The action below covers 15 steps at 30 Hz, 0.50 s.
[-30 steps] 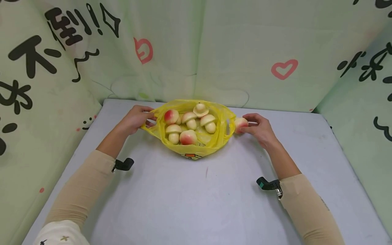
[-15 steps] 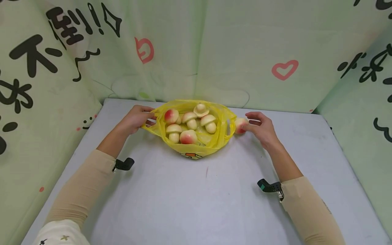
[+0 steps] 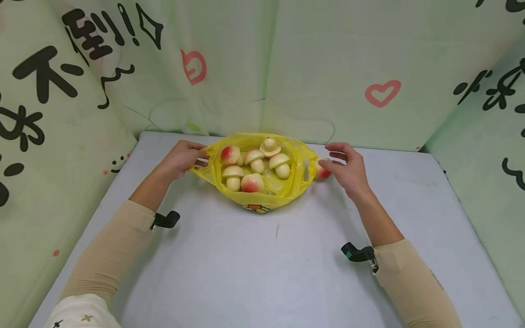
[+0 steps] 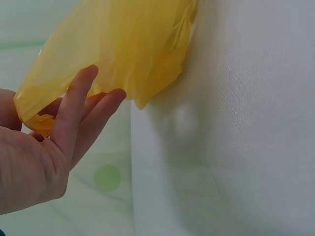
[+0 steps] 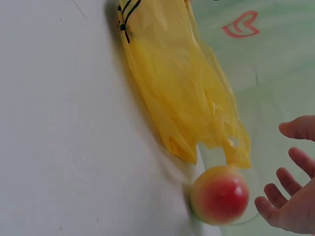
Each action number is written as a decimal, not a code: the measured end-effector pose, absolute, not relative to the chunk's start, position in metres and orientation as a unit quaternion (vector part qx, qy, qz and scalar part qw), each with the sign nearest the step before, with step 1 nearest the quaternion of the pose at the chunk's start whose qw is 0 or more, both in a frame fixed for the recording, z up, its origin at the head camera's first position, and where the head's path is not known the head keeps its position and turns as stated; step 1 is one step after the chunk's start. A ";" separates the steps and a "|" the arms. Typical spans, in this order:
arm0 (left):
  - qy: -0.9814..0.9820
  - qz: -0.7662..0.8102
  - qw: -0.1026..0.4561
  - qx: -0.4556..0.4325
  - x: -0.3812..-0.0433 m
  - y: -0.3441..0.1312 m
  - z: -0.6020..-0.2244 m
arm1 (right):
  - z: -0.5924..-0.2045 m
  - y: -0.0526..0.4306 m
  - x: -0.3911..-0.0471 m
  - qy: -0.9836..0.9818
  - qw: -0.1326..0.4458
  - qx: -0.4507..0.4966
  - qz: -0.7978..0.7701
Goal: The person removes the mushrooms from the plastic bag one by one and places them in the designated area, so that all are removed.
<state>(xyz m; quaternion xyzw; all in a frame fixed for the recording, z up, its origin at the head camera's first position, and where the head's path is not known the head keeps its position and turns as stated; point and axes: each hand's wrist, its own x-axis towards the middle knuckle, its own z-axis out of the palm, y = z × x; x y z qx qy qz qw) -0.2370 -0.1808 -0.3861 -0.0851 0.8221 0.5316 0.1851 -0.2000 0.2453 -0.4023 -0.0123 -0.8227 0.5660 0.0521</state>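
Observation:
A yellow plastic bag (image 3: 283, 196) lies with its mouth spread wide on the table. Inside are several toy mushrooms (image 3: 282, 165), cream with pinkish-red caps. At the bag's left end my left hand (image 3: 181, 159) holds the handle; in the left wrist view the plastic (image 4: 123, 54) is caught at the thumb side while other fingers extend. Just off the bag's right handle sits a round red-and-cream piece (image 5: 220, 195), on the table; whether mushroom cap or peach I cannot tell. My right hand (image 3: 347, 169) hovers beside it, fingers spread and apart from it in the right wrist view.
The white-covered table (image 3: 262, 264) stretches in front of the bag. Behind and at both sides hangs a pale green curtain (image 3: 320, 68) with black lettering and pink hearts, close to the table's far edge.
My right hand had its fingers at the round piece; it has let go and drawn slightly up and away. The piece has turned, showing more red. My left hand and the bag stay put.

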 end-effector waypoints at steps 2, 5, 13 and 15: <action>0.821 0.533 0.186 -0.084 -0.237 -0.180 -0.386 | -0.400 0.241 -0.198 -0.830 0.067 0.002 0.554; 0.821 0.533 0.185 -0.085 -0.236 -0.180 -0.385 | -0.396 0.235 -0.196 -0.838 0.092 0.031 0.536; 0.819 0.537 0.186 -0.084 -0.236 -0.180 -0.384 | -0.392 0.221 -0.190 -0.837 0.110 0.096 0.528; 0.817 0.539 0.187 -0.082 -0.236 -0.180 -0.385 | -0.393 0.218 -0.190 -0.832 0.110 0.107 0.533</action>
